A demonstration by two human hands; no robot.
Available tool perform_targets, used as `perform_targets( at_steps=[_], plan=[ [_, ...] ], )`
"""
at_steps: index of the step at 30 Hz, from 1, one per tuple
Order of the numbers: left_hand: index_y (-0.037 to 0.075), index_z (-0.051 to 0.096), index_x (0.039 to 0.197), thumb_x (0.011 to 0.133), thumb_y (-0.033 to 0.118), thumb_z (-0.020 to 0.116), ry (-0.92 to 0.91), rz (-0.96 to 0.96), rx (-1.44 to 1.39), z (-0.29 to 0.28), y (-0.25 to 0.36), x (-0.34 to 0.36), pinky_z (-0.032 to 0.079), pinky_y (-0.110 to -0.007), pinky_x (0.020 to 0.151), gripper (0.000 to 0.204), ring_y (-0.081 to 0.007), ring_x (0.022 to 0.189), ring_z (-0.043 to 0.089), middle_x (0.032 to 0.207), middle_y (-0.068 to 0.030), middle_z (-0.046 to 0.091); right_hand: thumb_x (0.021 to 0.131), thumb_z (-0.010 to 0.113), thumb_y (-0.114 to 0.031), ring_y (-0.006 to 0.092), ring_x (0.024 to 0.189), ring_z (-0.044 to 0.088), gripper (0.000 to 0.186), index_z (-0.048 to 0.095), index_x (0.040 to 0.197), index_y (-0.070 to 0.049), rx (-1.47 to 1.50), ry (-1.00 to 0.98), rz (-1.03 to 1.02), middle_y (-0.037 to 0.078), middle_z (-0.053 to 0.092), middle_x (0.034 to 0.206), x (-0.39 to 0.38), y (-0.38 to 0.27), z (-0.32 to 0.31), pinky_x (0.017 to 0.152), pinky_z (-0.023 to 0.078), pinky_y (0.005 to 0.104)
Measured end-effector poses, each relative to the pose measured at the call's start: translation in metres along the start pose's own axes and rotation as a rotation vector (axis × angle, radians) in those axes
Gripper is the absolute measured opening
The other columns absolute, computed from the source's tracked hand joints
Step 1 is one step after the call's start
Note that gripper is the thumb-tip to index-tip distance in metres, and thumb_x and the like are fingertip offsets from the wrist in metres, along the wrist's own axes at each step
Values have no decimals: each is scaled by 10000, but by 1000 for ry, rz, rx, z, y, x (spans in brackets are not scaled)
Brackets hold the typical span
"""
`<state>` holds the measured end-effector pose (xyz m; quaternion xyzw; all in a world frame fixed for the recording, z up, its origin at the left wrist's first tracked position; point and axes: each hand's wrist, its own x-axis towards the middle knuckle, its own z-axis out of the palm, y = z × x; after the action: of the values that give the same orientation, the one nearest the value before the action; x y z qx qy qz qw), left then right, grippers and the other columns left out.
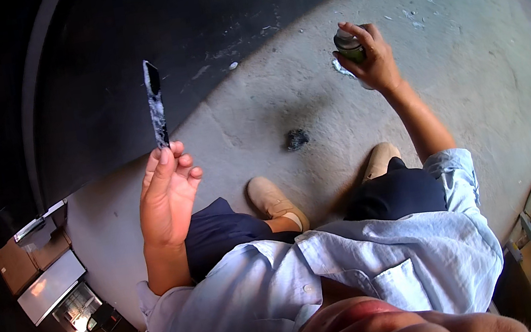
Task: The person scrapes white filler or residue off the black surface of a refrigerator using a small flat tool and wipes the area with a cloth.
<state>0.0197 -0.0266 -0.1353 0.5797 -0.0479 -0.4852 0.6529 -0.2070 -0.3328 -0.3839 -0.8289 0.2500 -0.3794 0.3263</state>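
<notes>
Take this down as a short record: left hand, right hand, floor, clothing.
Left hand: the left hand pinches a thin dark strip with whitish patches by its near end
Right hand: the right hand grips a can, green with a greyish top
Floor: grey floor; a dark lump lies ahead of the tan shoes
Clothing: pale blue shirt, dark trousers

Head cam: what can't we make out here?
All in head view:
Thin flat black-white strip: lower end hidden by left hand.
Silver-topped, dark-green cylindrical can: body partly hidden by right hand.
Small rough blackish lump: material unclear, too small and dark.
Beige rounded right shoe: heel hidden by navy trouser leg.
</notes>
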Motion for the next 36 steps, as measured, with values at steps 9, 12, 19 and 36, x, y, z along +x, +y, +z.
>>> perform_targets(
  at_steps=[9,12,19,36],
  plan=[
    [150,658,1095,1047,196,629,-51,48,-22,-12,2,-5,456,-316,878,73,-105,1002,541,1150,10,613,780,856,-172,369,988,687,628,613,1356,-224,-135,45,29,157,637,1155,-8,-3,10,821,589,437],
    [150,657,1100,1047,194,629,-38,39,-13,-9,0,-3,458,-317,882,75,-107,1002,542,1148,9,613,785,859,-138,352,1048,687,638,598,1366,-175,-188,106,32,156,647,1217,-1,3,10,851,588,416],
    [151,663,1101,1048,189,627,-44,24,-16,-3,-2,2,461,-318,885,75,-109,1000,544,1151,10,615,778,853,-146,363,1021,696,627,610,1354,-198,-225,19,116,158,650,1212,-18,22,-3,828,591,425],
    [163,657,1078,1055,209,617,-26,56,-28,6,-4,3,445,-319,888,66,-106,993,537,1169,3,604,751,856,-183,353,995,692,610,653,1313,-306,-20,-179,-63,143,621,1206,-12,-33,34,800,605,433]
  ],
)
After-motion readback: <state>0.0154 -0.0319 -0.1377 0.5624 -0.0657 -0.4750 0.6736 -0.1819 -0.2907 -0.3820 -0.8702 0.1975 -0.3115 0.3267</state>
